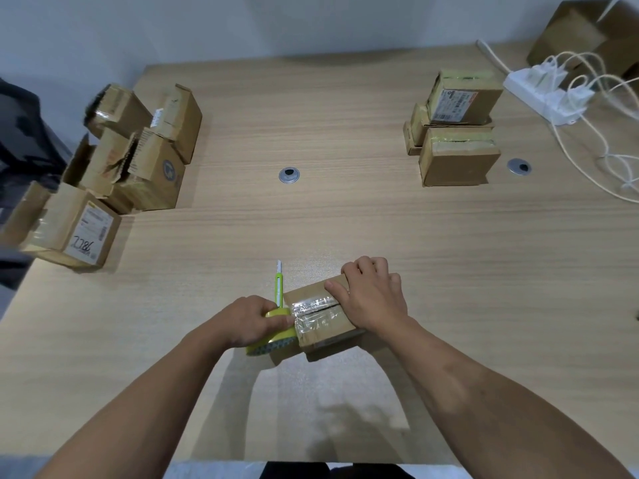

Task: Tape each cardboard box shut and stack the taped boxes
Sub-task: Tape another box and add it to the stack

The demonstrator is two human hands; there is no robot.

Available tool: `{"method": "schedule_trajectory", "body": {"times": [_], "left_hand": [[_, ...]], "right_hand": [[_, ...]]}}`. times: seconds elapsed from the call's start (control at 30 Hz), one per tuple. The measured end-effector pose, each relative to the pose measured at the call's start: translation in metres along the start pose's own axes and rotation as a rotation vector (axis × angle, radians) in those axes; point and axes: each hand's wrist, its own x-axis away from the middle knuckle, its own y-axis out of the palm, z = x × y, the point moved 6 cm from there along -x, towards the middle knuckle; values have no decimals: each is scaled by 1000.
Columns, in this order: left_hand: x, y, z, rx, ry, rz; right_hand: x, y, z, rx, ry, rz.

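The left hand point(254, 318) grips a yellow-green tape roll point(273, 342) against the near end of a small cardboard box point(325, 331) lying between both hands on the counter point(345, 219). The right hand point(371, 293) curls over the box's far end, holding it down. Clear tape point(311, 311) covers the seam. A green utility knife point(279, 285) lies just beyond the left hand.
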Motion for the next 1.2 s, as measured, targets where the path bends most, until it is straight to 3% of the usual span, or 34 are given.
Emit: {"method": "schedule_trajectory", "body": {"times": [0.33, 0.67, 0.97, 1.2], "left_hand": [[5, -6, -1, 246, 65, 67], [13, -42, 30, 595, 286, 202], [18, -71, 86, 646, 484, 195], [9, -71, 123, 674, 498, 143]], "right_hand": [[-1, 1, 4, -73, 63, 60], [-7, -13, 53, -466, 275, 135], [-6, -4, 69, -828, 301, 262], [-6, 22, 72, -965, 443, 267]]}}
